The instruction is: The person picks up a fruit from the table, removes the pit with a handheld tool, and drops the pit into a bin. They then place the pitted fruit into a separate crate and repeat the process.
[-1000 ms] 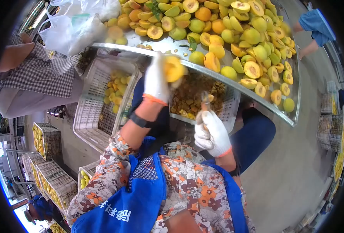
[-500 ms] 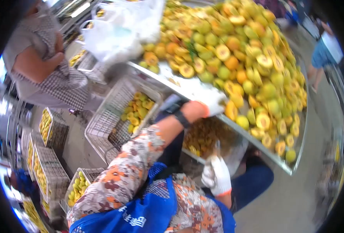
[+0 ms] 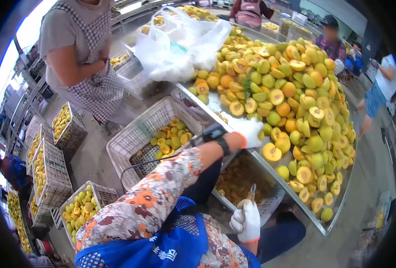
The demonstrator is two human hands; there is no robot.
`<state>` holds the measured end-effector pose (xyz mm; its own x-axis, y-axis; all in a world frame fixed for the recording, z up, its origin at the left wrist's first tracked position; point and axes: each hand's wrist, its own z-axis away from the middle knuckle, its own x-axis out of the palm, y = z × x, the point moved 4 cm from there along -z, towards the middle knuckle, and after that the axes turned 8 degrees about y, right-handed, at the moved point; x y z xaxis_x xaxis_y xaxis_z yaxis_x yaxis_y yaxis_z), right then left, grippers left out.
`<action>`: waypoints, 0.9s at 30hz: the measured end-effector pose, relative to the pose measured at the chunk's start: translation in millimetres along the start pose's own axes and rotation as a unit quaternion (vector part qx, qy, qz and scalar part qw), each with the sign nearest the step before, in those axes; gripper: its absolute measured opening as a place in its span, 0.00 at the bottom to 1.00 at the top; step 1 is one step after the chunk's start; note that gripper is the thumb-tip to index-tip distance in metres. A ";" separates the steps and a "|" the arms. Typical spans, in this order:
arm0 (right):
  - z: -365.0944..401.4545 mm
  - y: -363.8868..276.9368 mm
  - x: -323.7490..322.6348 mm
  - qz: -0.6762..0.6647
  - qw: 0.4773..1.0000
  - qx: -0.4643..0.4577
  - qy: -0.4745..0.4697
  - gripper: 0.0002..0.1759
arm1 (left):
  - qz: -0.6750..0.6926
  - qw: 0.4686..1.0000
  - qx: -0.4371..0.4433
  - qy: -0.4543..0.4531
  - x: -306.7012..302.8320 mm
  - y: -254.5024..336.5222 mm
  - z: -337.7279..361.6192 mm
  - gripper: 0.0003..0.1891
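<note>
My left hand (image 3: 249, 131), in a white glove with an orange cuff, reaches over the near rim of the metal table (image 3: 291, 190). Its fingertips are at the edge of a heap of yellow-green halved stone fruit (image 3: 296, 111) that look like peaches. The fingers do not show clearly, so whether they grip a fruit half cannot be told. Lower down, my right hand (image 3: 248, 222), also gloved, is closed around a small hand tool (image 3: 253, 191) with a metal tip pointing up. Below the table edge, a tray (image 3: 226, 202) holds brownish pits and scraps beyond the tool.
A plastic crate (image 3: 122, 147) with some fruit halves stands left of my arm. White plastic bags (image 3: 175, 49) lie on the table's far left corner. More filled crates (image 3: 55, 178) stand on the floor. A person in a checked apron (image 3: 86, 67) stands at left; others are farther back.
The view has shifted, bringing more of the background into sight. My left hand remains at the heap's near edge. My right hand still holds the tool upright, which now shows more sharply.
</note>
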<state>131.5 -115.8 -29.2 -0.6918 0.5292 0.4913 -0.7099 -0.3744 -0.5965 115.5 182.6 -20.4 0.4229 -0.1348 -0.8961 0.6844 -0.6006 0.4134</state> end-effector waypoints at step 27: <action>4.2 -42.4 65.3 0.522 0.733 -0.428 0.084 0.20 | 0.612 0.759 -0.222 -0.029 -37.8 12.6 147.2 0.23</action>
<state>115.9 -68.6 30.9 -0.7226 0.4074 -0.5584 0.5868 -0.0655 -0.8071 20.7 64.0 -5.1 0.8852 -0.4192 0.2019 -0.0611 0.3254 0.9436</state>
